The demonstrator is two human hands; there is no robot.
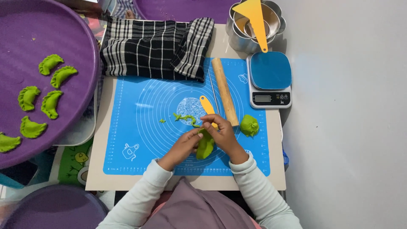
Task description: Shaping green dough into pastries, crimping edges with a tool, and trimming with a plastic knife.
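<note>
Head view: a soft, light, easily torn green dough piece (pixel 205 145) is being gripped above the blue mat (pixel 127 127) by both hands, left (pixel 186 144) and right (pixel 222 133), and is judged best pinched gently along its folded edge.

Single head-worn view, straight down and fairly near over the worktop (pixel 186 180), fingers (pixel 208 123) about mid-frame.
</note>
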